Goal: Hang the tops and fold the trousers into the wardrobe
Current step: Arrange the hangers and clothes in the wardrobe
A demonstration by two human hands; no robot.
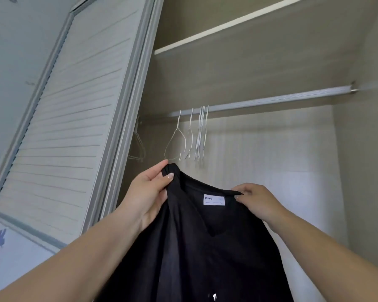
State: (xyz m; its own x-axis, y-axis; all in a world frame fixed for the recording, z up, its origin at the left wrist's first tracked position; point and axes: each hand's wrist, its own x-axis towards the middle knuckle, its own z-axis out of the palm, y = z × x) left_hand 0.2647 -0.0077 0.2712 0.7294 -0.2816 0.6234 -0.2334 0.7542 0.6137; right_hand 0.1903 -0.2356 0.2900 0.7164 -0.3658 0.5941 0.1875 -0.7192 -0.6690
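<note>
I have the black top [205, 247] held up before the open wardrobe, below the bare hangers [190, 136], my left hand [148, 192] and right hand [255, 201] each pinching a shoulder; it looks soft and limp, best gripped at these seams.

Both bare forearms reached up and forward, side by side. The left hand [147, 188] was raised higher, its thumb and fingers pinched on the shoulder of a black top [205, 247], thumbnail facing the camera. The right hand [256, 201] sat lower and further right, its fingers curled over and gripping the other shoulder, knuckles upward.
</note>
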